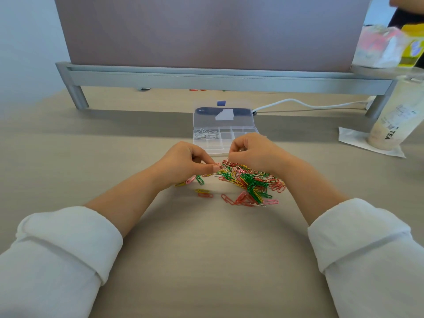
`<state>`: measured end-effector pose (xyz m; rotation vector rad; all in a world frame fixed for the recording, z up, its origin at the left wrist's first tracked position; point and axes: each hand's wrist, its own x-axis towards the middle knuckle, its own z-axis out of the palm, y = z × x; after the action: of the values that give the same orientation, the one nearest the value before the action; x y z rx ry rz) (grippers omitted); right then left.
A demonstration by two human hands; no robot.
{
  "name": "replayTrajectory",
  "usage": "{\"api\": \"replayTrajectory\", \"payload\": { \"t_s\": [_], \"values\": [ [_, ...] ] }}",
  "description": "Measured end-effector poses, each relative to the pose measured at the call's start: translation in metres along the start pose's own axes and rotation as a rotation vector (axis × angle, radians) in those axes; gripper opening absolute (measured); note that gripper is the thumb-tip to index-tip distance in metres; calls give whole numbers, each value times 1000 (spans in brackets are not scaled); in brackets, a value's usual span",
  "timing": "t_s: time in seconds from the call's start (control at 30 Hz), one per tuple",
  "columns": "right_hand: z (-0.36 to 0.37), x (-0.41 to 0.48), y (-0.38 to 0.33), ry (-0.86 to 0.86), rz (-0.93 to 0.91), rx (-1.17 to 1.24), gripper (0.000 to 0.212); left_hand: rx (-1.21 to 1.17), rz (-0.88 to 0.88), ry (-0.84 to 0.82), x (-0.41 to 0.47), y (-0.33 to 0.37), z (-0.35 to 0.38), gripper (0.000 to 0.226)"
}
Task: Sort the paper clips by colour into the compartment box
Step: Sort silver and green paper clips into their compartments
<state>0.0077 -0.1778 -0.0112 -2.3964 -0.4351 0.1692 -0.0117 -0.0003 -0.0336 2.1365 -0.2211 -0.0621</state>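
A pile of paper clips (pixel 250 182) in red, green, yellow, pink and white lies on the desk in front of me. Behind it stands a clear compartment box (pixel 213 146) with its lid open; white clips (pixel 206 134) fill its far left compartment. My left hand (pixel 185 161) has curled fingers and pinches at clips on the pile's left edge. My right hand (pixel 252 150) hovers over the pile's far side, its fingertips pinching a white clip (pixel 227 162) above the heap. It covers the box's right part.
A monitor on a grey stand (pixel 206 80) spans the back. A dark device (pixel 223 110) with a white cable (pixel 309 104) lies behind the box. A tea cup (pixel 394 118) on a napkin stands at right. Stray clips (pixel 204 193) lie left of the pile.
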Motion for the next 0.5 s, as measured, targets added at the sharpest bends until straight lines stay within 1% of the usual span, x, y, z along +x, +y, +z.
{"api": "replayTrajectory", "payload": {
  "t_s": [0.2,0.3,0.37,0.43,0.5],
  "values": [
    [-1,-1,-2,28,11,61,13,-71,-27,-14,1,-1,1,5],
    [-1,-1,-2,37,26,80,16,-17,-19,-30,2,-3,0,3],
    [0,-1,-3,40,16,52,14,92,10,-5,3,-4,1,9],
    [2,0,-3,50,-7,12,12,276,73,42,2,-1,1,13],
    [3,1,-3,75,-42,-40,10,482,176,76,0,4,3,17]
  ]
}}
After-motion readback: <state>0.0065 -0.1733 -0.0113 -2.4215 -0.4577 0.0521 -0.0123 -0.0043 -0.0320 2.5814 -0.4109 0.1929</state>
